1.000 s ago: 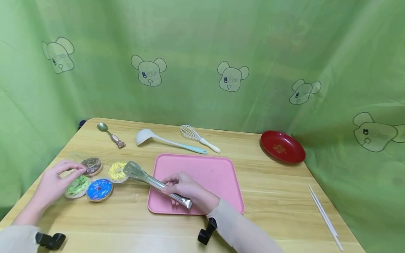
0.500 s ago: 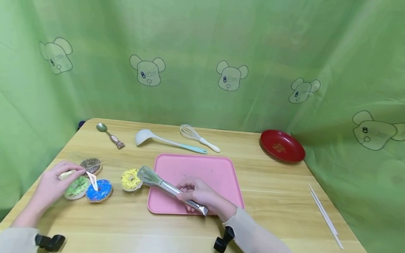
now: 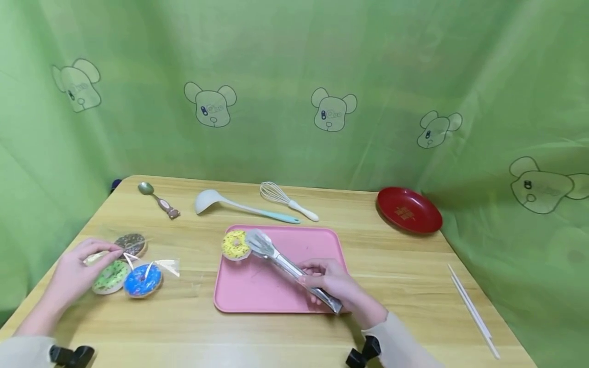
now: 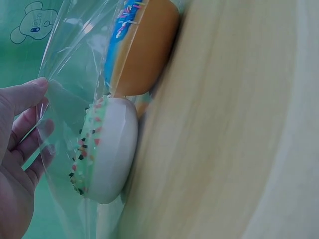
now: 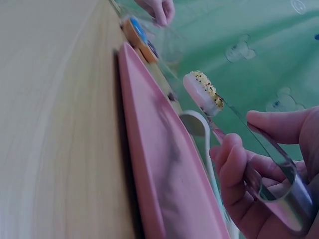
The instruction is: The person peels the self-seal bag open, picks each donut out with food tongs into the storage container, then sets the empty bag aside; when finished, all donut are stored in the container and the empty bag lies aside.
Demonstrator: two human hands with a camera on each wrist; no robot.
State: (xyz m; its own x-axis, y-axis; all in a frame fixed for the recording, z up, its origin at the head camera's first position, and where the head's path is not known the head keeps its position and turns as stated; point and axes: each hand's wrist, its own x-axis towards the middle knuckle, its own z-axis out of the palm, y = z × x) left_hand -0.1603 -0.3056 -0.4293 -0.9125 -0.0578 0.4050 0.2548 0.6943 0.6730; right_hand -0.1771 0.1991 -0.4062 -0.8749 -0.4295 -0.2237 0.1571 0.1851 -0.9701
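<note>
My right hand (image 3: 333,283) grips metal tongs (image 3: 287,264) over the pink tray (image 3: 257,296). Between the tips of the tongs is a yellow sprinkled toy donut (image 3: 233,247), raised above the tray's left end in the right wrist view. On the left, my left hand (image 3: 78,273) pinches the edge of a clear plastic bag (image 4: 67,74) between thumb and fingers. Inside or under that film lie a green donut (image 3: 110,278), a blue donut (image 3: 142,283) and a chocolate one (image 3: 131,244). The left wrist view shows the green and blue ones on edge-on sides, beneath the plastic.
Along the back of the wooden table lie a spoon (image 3: 160,201), a ladle (image 3: 244,207) and a white whisk (image 3: 290,201). A red plate (image 3: 409,210) stands at the back right, and white chopsticks (image 3: 474,312) lie near the right edge. Green curtains (image 3: 285,148) surround the table.
My right hand has moved right with the tongs, carrying the yellow donut out from beside the other donuts to over the tray. My left hand stays nearly still, pinching the bag.
</note>
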